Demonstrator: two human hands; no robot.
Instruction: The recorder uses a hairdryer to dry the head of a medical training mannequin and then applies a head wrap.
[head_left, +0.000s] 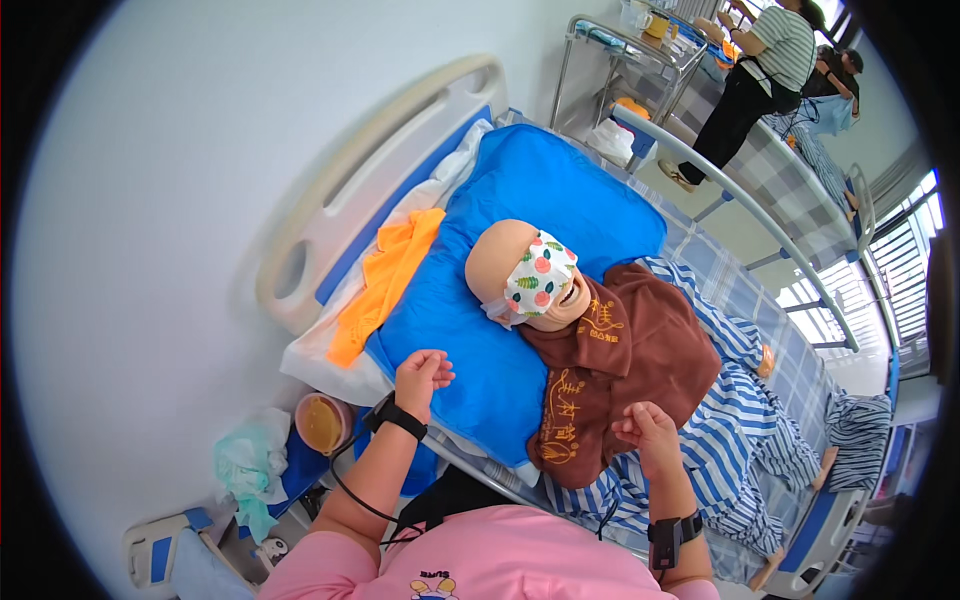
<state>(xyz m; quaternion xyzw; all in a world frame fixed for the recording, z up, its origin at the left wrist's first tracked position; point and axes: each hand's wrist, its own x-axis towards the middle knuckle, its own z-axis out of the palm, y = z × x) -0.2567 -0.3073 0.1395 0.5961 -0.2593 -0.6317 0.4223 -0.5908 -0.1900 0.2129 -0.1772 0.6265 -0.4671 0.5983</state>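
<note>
A bald manikin (501, 251) lies face up on a bed, with a fruit-and-leaf patterned mask (541, 276) over its eyes and its mouth uncovered. Around its neck and across its chest is a brown towel (664, 330) bearing yellow writing. My left hand (421, 379) hovers over the near edge of a blue waterproof sheet (472, 375), fingers curled and nothing visible in them. Above the towel's lower part is my right hand (649, 435), fingers also curled; I see nothing held there. Whether it touches the cloth is unclear. Blue-and-white striped pyjamas (720, 420) clothe the manikin.
An orange towel (390, 277) lies beside the blue sheet, near the headboard (382, 195). At lower left are a pink bucket (322, 424) and a plastic bag (251, 457). A raised rail (750, 202) lines the far side. Beyond are a metal trolley (637, 45) and two people.
</note>
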